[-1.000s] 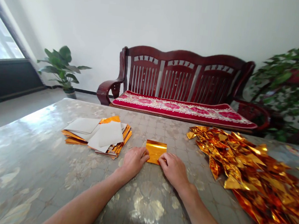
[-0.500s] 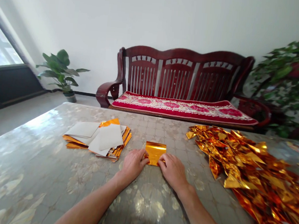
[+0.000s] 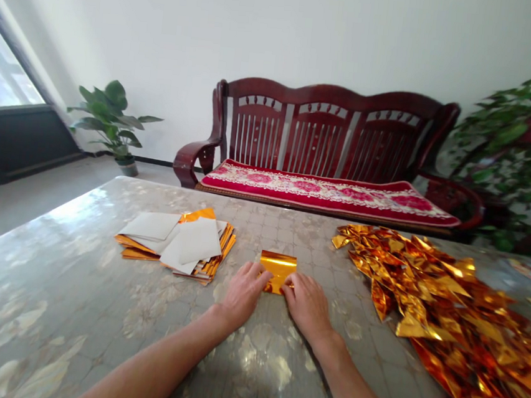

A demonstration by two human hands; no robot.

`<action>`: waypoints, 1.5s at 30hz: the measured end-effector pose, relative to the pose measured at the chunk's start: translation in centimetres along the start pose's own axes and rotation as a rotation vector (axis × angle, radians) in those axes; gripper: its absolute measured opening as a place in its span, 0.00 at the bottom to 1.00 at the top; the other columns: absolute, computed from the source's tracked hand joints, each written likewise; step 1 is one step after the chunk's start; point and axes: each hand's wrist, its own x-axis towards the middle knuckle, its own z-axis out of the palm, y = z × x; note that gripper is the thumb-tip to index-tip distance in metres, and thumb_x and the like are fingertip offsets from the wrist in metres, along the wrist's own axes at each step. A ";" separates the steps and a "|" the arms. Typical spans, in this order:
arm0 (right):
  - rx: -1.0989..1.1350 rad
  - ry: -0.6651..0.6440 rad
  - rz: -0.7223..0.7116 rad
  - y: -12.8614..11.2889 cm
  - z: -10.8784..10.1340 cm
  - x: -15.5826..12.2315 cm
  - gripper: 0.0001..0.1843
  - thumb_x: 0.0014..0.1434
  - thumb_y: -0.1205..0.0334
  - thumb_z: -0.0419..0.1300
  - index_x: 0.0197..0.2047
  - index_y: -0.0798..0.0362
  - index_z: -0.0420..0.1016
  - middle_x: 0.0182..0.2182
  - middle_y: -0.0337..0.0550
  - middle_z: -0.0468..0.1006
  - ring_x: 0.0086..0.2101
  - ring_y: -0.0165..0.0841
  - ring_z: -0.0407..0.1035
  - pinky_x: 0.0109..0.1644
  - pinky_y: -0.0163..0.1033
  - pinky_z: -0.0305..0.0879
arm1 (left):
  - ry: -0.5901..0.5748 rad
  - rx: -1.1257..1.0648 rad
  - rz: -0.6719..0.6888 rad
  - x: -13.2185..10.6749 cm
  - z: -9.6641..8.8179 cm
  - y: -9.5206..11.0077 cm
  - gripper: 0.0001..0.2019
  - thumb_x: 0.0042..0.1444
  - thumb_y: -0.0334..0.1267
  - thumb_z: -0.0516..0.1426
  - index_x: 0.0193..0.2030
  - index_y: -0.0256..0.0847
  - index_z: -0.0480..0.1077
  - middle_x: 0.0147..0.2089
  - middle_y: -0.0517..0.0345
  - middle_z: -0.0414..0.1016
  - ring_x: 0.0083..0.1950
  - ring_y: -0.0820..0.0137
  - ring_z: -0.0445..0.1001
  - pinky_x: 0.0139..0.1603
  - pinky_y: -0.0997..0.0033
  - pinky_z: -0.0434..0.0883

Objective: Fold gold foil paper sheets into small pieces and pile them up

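A small folded sheet of gold foil paper (image 3: 278, 267) lies flat on the patterned table (image 3: 72, 305), just beyond my hands. My left hand (image 3: 243, 292) presses its fingertips onto the sheet's near left corner, fingers together and bent. My right hand (image 3: 308, 302) pinches the near right edge of the same sheet. Both palms face down, close to the tabletop.
A stack of flat gold and white sheets (image 3: 180, 244) lies to the left. A heap of folded gold foil pieces (image 3: 447, 310) spreads over the right side. Beyond the table stand a red wooden bench (image 3: 325, 161), a potted plant (image 3: 111, 121) and a leafy plant (image 3: 524, 149).
The foil sheet looks slightly shorter as its near edge has been worked by my fingers. My hands have shifted a little closer together over it.
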 end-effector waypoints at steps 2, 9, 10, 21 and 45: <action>-0.006 0.005 0.012 0.0 0.0 0.0 0.04 0.64 0.62 0.57 0.37 0.50 0.70 0.36 0.41 0.77 0.40 0.37 0.69 0.43 0.40 0.57 | -0.076 0.014 0.105 -0.1 0.1 0.1 0.07 0.66 0.35 0.53 0.48 0.45 0.71 0.45 0.57 0.73 0.48 0.65 0.69 0.49 0.66 0.67; -0.092 0.059 0.043 -0.1 0.3 -0.2 0.04 0.63 0.61 0.58 0.40 0.51 0.70 0.37 0.43 0.75 0.40 0.39 0.68 0.42 0.40 0.57 | -0.196 0.177 0.205 -1.5 -0.7 1.6 0.12 0.65 0.32 0.52 0.55 0.37 0.68 0.48 0.50 0.74 0.49 0.62 0.72 0.50 0.64 0.70; -0.110 0.061 0.050 -0.1 0.3 -0.2 0.04 0.63 0.61 0.58 0.41 0.51 0.70 0.38 0.44 0.75 0.41 0.39 0.67 0.43 0.40 0.57 | -0.190 0.195 0.209 -1.7 -0.7 1.8 0.14 0.65 0.31 0.52 0.56 0.36 0.66 0.51 0.49 0.73 0.51 0.62 0.72 0.51 0.64 0.71; -0.123 0.037 0.120 -0.4 0.2 -0.3 0.08 0.63 0.64 0.58 0.46 0.51 0.70 0.42 0.46 0.73 0.43 0.41 0.64 0.46 0.42 0.57 | -0.169 0.356 0.217 -2.9 0.1 2.5 0.22 0.65 0.28 0.48 0.65 0.31 0.61 0.63 0.38 0.67 0.61 0.56 0.69 0.54 0.59 0.71; -0.064 -0.149 -0.249 -2.1 -0.6 -5.0 0.33 0.66 0.55 0.50 0.71 0.57 0.53 0.69 0.53 0.57 0.68 0.40 0.49 0.71 0.54 0.46 | -0.163 0.305 0.183 -3.2 0.1 2.7 0.23 0.65 0.30 0.50 0.66 0.30 0.60 0.66 0.36 0.64 0.65 0.55 0.66 0.60 0.57 0.69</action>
